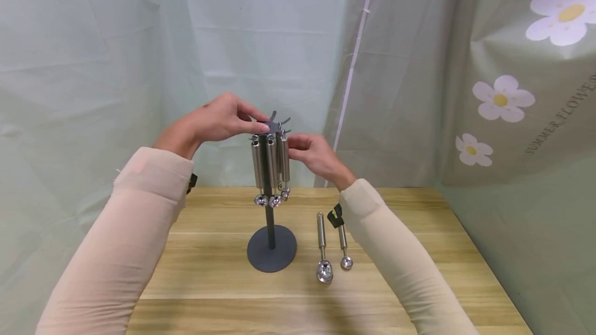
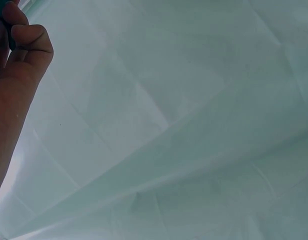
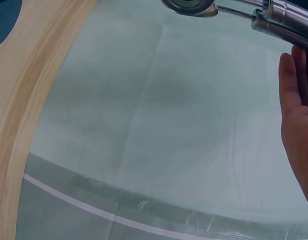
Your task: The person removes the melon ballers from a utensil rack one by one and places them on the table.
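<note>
- Head view: left hand (image 1: 219, 120) pinches the top hooks of the dark utensil stand (image 1: 271, 244) at frame centre. Right hand (image 1: 313, 155), fingers curled, holds the rightmost of three hanging steel scoops (image 1: 283, 162). Two loose scoops (image 1: 323, 252) lie on the worktop (image 1: 419, 211), right of the stand's base.
- Left wrist view: curled fingers (image 2: 29, 42), upper left; grip contents hidden.
- Right wrist view: scoop handle (image 3: 284, 25) top right, above the palm (image 3: 296, 115).

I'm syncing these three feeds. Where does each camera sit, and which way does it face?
Head: looks down and forward at the rack, table, both hands and sleeves.
Left wrist: faces the backdrop cloth; curled left hand at the edge.
Right wrist: looks past the right hand at a hanging scoop, table edge, cloth.
Shared: both wrist views show the cloth.
</note>
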